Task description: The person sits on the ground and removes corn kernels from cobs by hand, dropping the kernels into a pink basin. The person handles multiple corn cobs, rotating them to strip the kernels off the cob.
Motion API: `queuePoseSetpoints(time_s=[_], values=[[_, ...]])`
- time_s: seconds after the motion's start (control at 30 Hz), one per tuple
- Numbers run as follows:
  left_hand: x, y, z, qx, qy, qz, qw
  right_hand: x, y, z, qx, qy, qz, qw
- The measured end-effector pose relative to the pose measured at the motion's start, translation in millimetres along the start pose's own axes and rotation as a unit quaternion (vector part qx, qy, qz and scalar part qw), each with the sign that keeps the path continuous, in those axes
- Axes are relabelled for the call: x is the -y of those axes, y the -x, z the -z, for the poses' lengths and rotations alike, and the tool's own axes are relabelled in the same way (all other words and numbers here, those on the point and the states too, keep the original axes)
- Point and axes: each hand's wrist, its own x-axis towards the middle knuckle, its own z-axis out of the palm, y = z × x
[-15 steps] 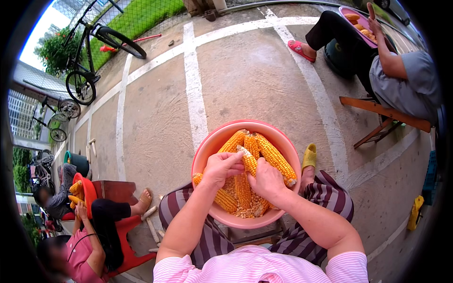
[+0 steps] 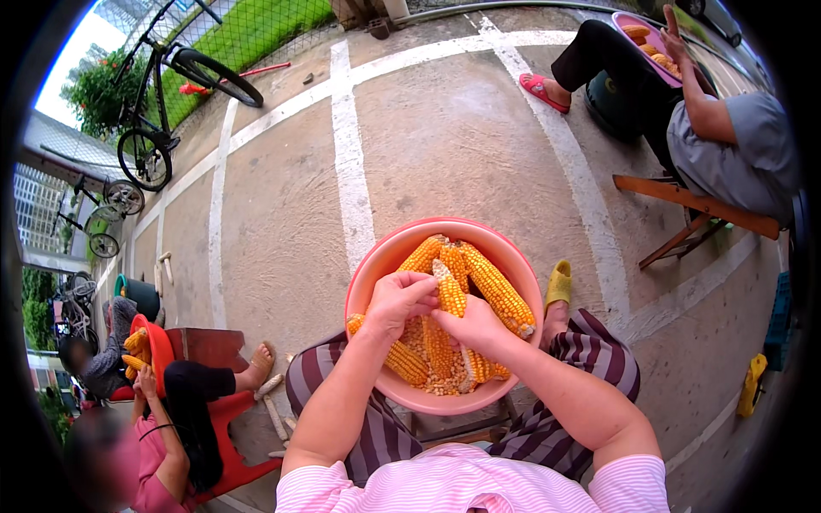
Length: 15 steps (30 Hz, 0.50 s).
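A pink basin [image 2: 532, 272] sits at my lap, holding several yellow ears of corn [image 2: 496, 286] and loose kernels [image 2: 446, 383]. Over its middle I hold one ear of corn [image 2: 450, 292], tilted, its pale tip pointing away from me. My left hand [image 2: 400, 301] is closed at the left side of this ear near the tip, with thumb and fingers pinched together. Wrapped round the ear lower down is my right hand [image 2: 473, 325], its thumb reaching toward the left fingers. The right hand hides the ear's middle.
At the left, a person in pink sits on a red stool [image 2: 227, 427] beside a red basin [image 2: 161, 355] of corn. Another person sits far right on a wooden chair [image 2: 697, 205] with a pink basin [image 2: 629, 19]. Bare cobs [image 2: 272, 406] lie on the floor left of me.
My right hand has shifted slightly left and turned, bringing its thumb nearer my left fingers. Part of an ear now shows below the right hand. The left hand has barely moved.
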Motion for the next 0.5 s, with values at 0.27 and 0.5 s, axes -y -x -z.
queuePoseSetpoints(time_s=[0.27, 0.5], values=[[-18, 9, -7, -0.025, -0.121, -0.008, 0.992, -6, 1, -1, 0.039, -0.118, -0.017, 0.992], [-23, 16, -11, -0.006, -0.122, -0.035, 0.992, -10, -1, -3, 0.024, -0.094, -0.027, 0.995]])
